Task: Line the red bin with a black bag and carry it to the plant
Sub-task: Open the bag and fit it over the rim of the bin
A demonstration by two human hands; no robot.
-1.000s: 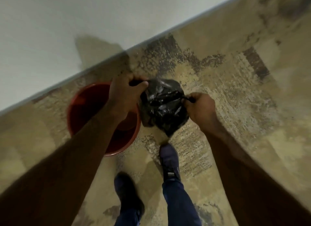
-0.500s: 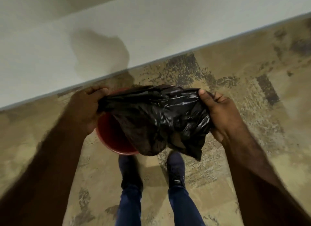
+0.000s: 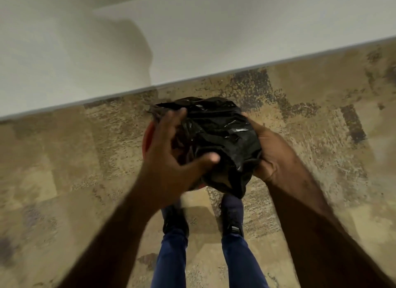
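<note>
A crumpled black bag (image 3: 218, 137) hangs between my hands above the floor, just in front of my feet. My right hand (image 3: 272, 155) grips its right side. My left hand (image 3: 175, 157) is on its left side, fingers spread with the thumb pressed on the plastic. Only slivers of the red bin (image 3: 147, 135) show on the floor, behind my left hand and under the bag. The plant is not in view.
A white wall (image 3: 192, 41) with a pale baseboard runs across the top, close behind the bin. The floor is mottled tan and dark carpet (image 3: 300, 116). My two feet in dark shoes (image 3: 232, 217) stand right below the bag.
The bag, stretched wide between my hands half a second ago, is now bunched closer together. My left hand has moved right, over the bin, which is now mostly hidden.
</note>
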